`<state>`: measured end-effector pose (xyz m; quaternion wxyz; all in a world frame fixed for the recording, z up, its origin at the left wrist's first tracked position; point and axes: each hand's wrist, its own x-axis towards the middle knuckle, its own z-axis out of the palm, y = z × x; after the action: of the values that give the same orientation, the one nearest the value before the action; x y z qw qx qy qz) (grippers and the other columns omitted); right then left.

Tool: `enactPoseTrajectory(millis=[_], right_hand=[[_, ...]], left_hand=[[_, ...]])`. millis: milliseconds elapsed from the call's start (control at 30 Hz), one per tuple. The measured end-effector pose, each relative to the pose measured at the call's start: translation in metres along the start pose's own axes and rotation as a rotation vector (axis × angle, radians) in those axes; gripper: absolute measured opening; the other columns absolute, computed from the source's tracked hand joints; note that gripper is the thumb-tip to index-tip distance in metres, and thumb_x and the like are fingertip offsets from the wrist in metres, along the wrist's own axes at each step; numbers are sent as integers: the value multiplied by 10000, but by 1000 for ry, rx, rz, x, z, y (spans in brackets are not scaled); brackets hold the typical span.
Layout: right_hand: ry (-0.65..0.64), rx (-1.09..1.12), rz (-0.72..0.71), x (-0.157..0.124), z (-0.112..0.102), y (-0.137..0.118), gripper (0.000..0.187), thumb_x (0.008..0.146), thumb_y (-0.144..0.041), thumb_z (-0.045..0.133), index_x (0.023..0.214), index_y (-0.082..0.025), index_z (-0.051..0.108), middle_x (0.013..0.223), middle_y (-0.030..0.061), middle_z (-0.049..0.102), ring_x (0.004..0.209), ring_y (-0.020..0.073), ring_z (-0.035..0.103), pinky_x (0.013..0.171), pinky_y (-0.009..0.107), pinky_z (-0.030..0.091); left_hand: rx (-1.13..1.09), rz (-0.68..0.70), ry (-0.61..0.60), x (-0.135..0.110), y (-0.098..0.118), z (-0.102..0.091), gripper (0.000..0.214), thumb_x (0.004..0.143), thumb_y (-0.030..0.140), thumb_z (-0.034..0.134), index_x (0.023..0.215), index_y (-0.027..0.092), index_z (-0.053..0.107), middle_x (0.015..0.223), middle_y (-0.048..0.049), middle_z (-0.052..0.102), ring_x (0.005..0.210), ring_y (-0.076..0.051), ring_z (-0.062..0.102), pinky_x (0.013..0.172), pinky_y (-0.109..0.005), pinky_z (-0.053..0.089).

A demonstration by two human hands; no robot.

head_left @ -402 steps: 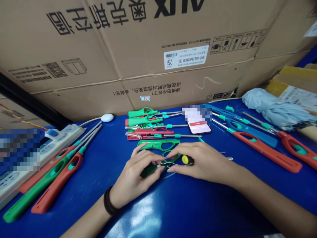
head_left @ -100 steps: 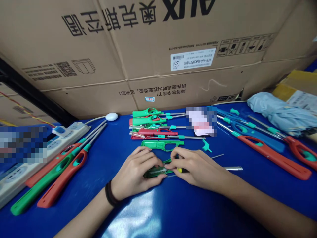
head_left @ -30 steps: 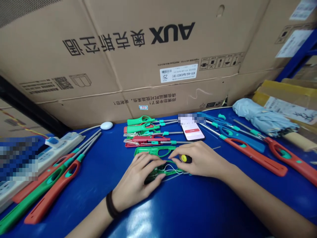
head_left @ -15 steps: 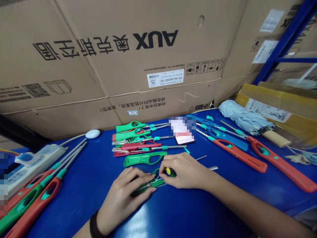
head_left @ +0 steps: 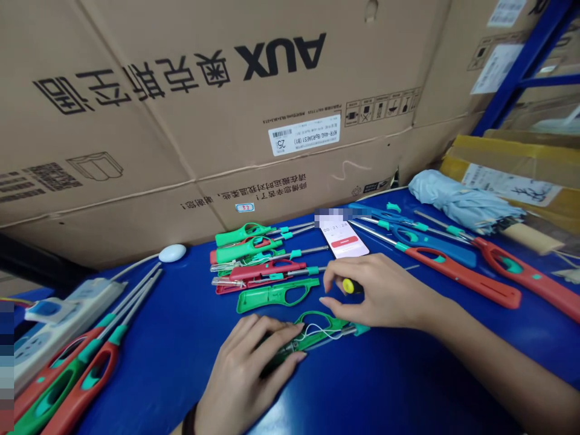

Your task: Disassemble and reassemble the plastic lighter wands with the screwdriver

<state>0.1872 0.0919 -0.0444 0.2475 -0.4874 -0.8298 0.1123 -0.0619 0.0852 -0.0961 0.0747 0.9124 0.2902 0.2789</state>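
My left hand (head_left: 247, 368) is closed around the handle end of an opened green gas lighter (head_left: 338, 323), pressing it down on the blue table. A thin white wire (head_left: 312, 329) loops across the lighter's exposed inside. At its right end show a metal tube and a turquoise piece. Just above this end hovers my right hand (head_left: 380, 293), thumb and forefinger apart. Tucked in that palm is a screwdriver with a yellow-and-black handle (head_left: 350, 286); its thin shaft pokes out behind the hand. A loose green lighter shell half (head_left: 272, 296) lies beyond my left hand.
Several green and red lighter parts (head_left: 258, 269) lie in rows behind, beside a phone (head_left: 347, 241) showing a timer. Red and blue lighters (head_left: 462, 278) and a folded umbrella (head_left: 466, 199) are right. Left are lighters (head_left: 86, 374) and a power strip (head_left: 77, 308). A large carton (head_left: 203, 133) stands behind.
My right hand has lifted off the lighter, its thumb and forefinger parting, with the screwdriver still in the palm. The lighter's right end and white wire now show. The view has shifted slightly.
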Motion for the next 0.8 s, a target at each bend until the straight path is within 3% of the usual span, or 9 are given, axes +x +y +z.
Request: enactPoseTrajectory(millis=[200,500,633,800], right_hand=[[-81,-25,24,1,13,6,116,856,-296,569,809,-225,647,732,-38,681,628,119,592,580,230,357],[-102,-35,64,1,6,9,147,839,-339,583,825,-233,684,742,-15,692,660,142,618,611,248,390],[-262,82,26,1,11,-1,164,795,-397,638,854,-258,701,703,-36,681,622,123,606,568,226,373],[-414,74,80,0,21,-11,205,804,-418,614,939,-293,705,679,-34,683,623,146,621,562,237,363]], left_hand=[[-9,15,-20,-2,0,-1,265,852,239,628,1113,281,640,980,-46,599,826,-170,573,687,-308,498],[26,-6,16,-1,3,-1,168,859,275,617,1011,297,686,946,-32,606,765,-164,546,651,-298,468],[23,-9,27,1,4,-1,155,849,283,633,991,302,693,931,-21,625,762,-163,549,659,-297,457],[-6,-31,52,1,4,-1,114,835,286,651,932,305,708,917,-6,636,779,-160,561,682,-294,451]])
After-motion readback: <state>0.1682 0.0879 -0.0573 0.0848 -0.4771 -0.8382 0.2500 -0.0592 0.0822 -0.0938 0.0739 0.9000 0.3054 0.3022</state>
